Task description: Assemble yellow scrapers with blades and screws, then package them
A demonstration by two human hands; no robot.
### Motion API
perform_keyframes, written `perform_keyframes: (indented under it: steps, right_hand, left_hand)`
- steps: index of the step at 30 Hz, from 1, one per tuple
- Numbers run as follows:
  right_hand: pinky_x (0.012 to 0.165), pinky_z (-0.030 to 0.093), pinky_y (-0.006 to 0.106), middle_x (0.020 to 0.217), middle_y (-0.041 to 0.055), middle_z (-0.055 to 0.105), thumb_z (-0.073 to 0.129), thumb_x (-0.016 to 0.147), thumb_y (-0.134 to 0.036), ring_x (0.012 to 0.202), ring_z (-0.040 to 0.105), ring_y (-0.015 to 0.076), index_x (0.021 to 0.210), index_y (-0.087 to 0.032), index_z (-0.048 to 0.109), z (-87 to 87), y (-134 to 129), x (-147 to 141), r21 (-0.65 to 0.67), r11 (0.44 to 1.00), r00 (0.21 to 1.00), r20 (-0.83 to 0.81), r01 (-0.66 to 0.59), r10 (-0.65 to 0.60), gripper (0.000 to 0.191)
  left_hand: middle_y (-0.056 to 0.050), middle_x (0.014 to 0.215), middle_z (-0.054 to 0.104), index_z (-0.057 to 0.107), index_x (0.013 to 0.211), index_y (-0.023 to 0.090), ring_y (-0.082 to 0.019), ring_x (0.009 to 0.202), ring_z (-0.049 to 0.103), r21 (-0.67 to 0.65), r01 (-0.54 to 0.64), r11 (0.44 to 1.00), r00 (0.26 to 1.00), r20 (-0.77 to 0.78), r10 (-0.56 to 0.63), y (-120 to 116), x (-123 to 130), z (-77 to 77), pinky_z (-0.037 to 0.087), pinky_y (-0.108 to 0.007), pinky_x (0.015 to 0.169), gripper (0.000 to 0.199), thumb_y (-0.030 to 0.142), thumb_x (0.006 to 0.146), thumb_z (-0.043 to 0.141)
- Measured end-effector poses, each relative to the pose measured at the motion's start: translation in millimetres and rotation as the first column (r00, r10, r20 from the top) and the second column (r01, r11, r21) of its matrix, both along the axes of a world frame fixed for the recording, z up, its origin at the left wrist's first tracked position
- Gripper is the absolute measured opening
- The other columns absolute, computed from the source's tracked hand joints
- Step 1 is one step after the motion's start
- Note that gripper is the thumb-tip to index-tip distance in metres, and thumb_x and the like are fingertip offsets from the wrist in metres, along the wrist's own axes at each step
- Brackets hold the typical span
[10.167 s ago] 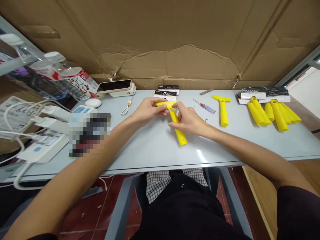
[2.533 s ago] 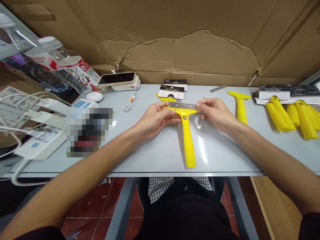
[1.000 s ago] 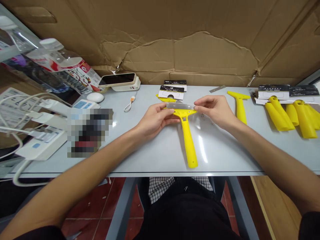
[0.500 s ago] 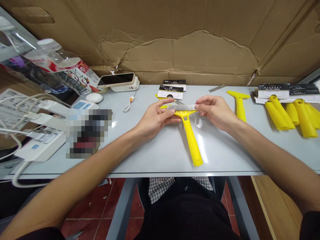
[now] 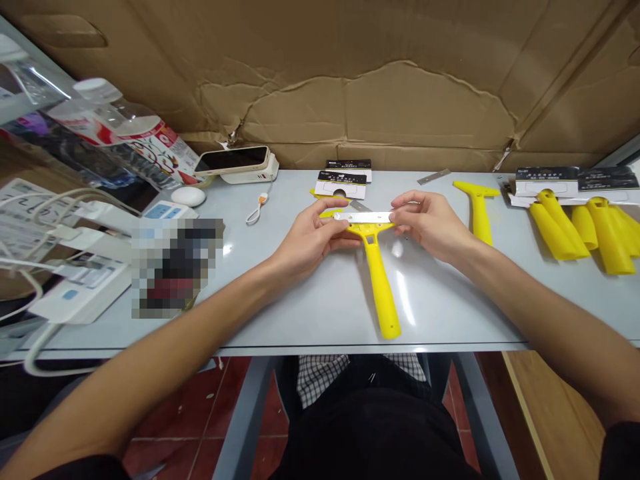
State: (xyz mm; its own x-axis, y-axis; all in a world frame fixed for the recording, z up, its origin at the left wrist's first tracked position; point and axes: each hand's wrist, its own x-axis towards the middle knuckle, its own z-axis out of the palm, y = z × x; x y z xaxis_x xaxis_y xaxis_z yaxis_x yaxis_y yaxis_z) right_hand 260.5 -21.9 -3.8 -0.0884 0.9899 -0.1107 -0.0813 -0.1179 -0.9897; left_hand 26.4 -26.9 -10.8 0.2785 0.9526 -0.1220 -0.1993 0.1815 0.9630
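A yellow scraper (image 5: 383, 287) is held above the grey table, its handle pointing down toward me. Along its wide head lies a flat metal strip (image 5: 365, 217), bright with reflected light. My left hand (image 5: 323, 230) grips the left end of the head, thumb in front and fingers behind. The thumb and fingertips of my right hand (image 5: 423, 217) pinch the right end of the strip and head. Whether the strip is fastened cannot be made out. Behind my left hand lie a loose blade (image 5: 359, 205) and black-and-white packaging cards (image 5: 341, 184).
Another yellow scraper (image 5: 481, 213) lies right of my right hand, near a flat blade (image 5: 434, 177). Several yellow handles (image 5: 605, 233) with cards are at far right. Left are a phone (image 5: 234, 160), a white mouse (image 5: 189, 196), power strips (image 5: 83, 293) and bottles (image 5: 145, 137). Cardboard (image 5: 375, 73) stands behind.
The scraper has tilted slightly; its handle end has shifted a little left and toward me. The metal strip now catches more light. Both hands keep nearly the same place and grip.
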Motion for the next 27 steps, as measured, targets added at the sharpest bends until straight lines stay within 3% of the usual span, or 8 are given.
perform_keyframes:
  steps: [5,10,19,23,27]
  right_hand:
    - [0.068,0.056,0.027,0.078,0.0008,0.073,0.078,0.075,-0.007,0.064,0.066,0.0108,0.090,-0.018,0.070,-3.0,0.0,-2.5,0.018,1.000,1.000,0.012,-0.017,0.017,0.021]
    - [0.066,0.060,0.028,0.087,0.0078,0.076,0.075,0.088,-0.012,0.076,0.074,0.0164,0.092,-0.018,0.070,-1.1,-5.1,-7.7,-0.079,0.993,0.996,0.009,-0.091,0.092,0.009]
    - [0.056,0.060,0.025,0.085,0.0130,0.077,0.074,0.093,-0.009,0.069,0.073,0.0159,0.091,-0.011,0.075,0.3,-9.0,-10.6,-0.179,0.975,0.991,-0.038,-0.133,0.128,0.003]
    - [0.057,0.058,0.025,0.079,0.0097,0.075,0.073,0.090,-0.006,0.064,0.070,0.0135,0.087,-0.012,0.075,0.5,-9.5,-11.2,-0.135,0.986,0.994,-0.051,-0.100,0.094,0.007]
    - [0.059,0.057,0.027,0.078,0.0068,0.074,0.076,0.088,-0.012,0.061,0.068,0.0129,0.087,-0.015,0.075,-2.9,-9.3,-9.9,-0.038,0.996,0.996,-0.014,-0.086,0.086,0.003]
  left_hand:
    - [-0.009,0.094,0.080,0.058,0.123,0.017,-0.022,0.079,0.081,-0.033,-0.049,0.998,0.998,-0.035,0.048,-3.2,3.6,3.3,0.069,-0.034,0.070,0.029,0.009,0.095,0.063]
    - [-0.004,0.084,0.078,0.058,0.119,0.019,-0.020,0.074,0.080,0.026,-0.106,0.994,0.992,-0.067,0.108,-2.9,4.3,4.1,0.067,-0.030,0.064,0.034,0.004,0.089,0.060]
    - [0.003,0.072,0.072,0.058,0.119,0.022,-0.017,0.068,0.077,0.140,-0.093,0.986,0.986,-0.124,0.111,-2.4,1.3,-0.5,0.066,-0.029,0.066,0.038,0.006,0.085,0.062]
    - [0.002,0.076,0.073,0.057,0.120,0.022,-0.017,0.068,0.077,0.137,-0.086,0.987,0.987,-0.122,0.103,-3.3,2.6,-0.1,0.067,-0.032,0.067,0.037,0.007,0.086,0.062]
    - [-0.005,0.083,0.076,0.060,0.113,0.019,-0.020,0.072,0.077,0.074,-0.077,0.994,0.989,-0.119,0.085,-4.4,3.3,4.4,0.067,-0.034,0.063,0.024,0.013,0.091,0.064]
